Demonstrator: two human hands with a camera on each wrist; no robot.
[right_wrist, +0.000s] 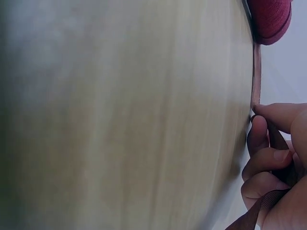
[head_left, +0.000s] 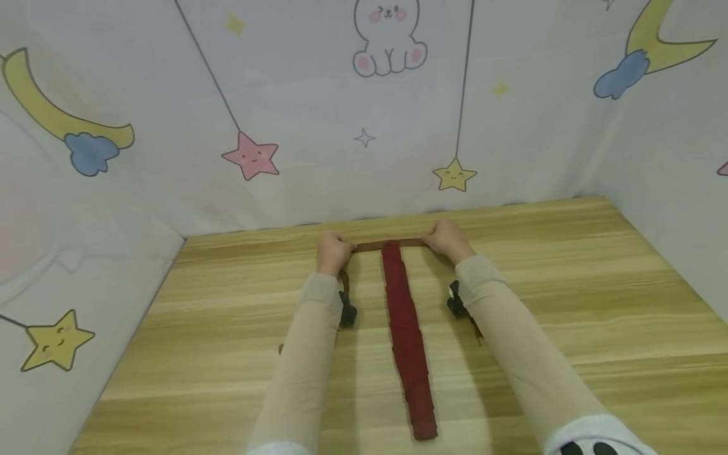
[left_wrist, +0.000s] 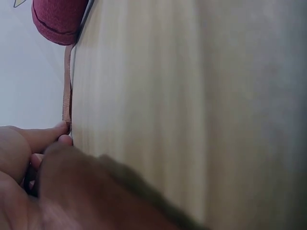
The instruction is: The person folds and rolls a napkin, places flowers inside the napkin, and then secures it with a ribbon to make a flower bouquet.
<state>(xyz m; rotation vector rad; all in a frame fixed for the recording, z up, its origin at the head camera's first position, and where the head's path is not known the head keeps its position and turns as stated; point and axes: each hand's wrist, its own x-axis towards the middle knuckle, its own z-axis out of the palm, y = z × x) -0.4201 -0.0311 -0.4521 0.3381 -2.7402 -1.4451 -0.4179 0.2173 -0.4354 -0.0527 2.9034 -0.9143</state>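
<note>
A long, narrow roll of dark red cloth (head_left: 408,335) lies lengthwise on the wooden table. Across its far end runs a brown ribbon (head_left: 370,246), covered by the roll where the two cross. To the left of the roll, my left hand (head_left: 332,253) pinches the ribbon between thumb and fingers. My right hand (head_left: 449,240) pinches it on the other side, with a loose length passing through the curled fingers in the right wrist view. Both wrist views show the ribbon stretched from the fingertips to the roll's rounded end (left_wrist: 57,24).
A pale cloth wall printed with stars and moons rises behind the wooden table (head_left: 227,354) and along its sides. Dark devices (head_left: 347,309) sit at both wrists. A loose ribbon tail (head_left: 476,332) hangs by the right forearm.
</note>
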